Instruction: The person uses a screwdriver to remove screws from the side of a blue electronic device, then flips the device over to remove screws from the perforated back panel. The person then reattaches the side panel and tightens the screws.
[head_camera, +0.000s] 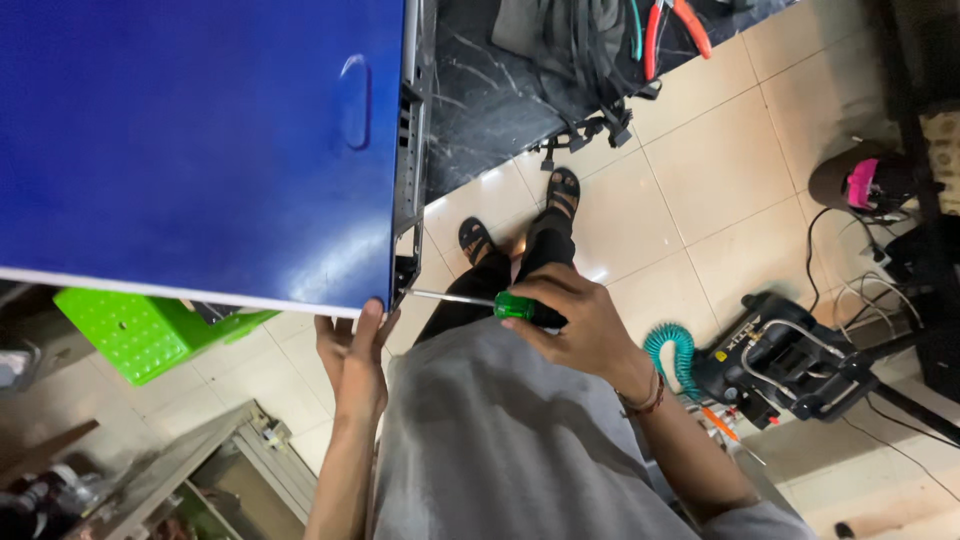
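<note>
The right hand (580, 320) is closed around the green handle of a screwdriver (470, 300), fingers wrapped tight, with the metal shaft lying level and its tip meeting the lower corner of the grey metal edge of a blue computer case (200, 140). The left hand (350, 350) reaches up under that same corner, fingers half curled and the thumb pressed against the case's bottom edge, bracing it. The case fills the upper left of the view, its blue side panel facing the camera. Just below it sits a green plastic stool (140, 325). Past the person's sandalled feet lie red-handled pliers (672, 28) on a dark mat, and to the right a teal coiled hose (672, 350) beside a black machine (790, 355) on the tiled floor (720, 170).
</note>
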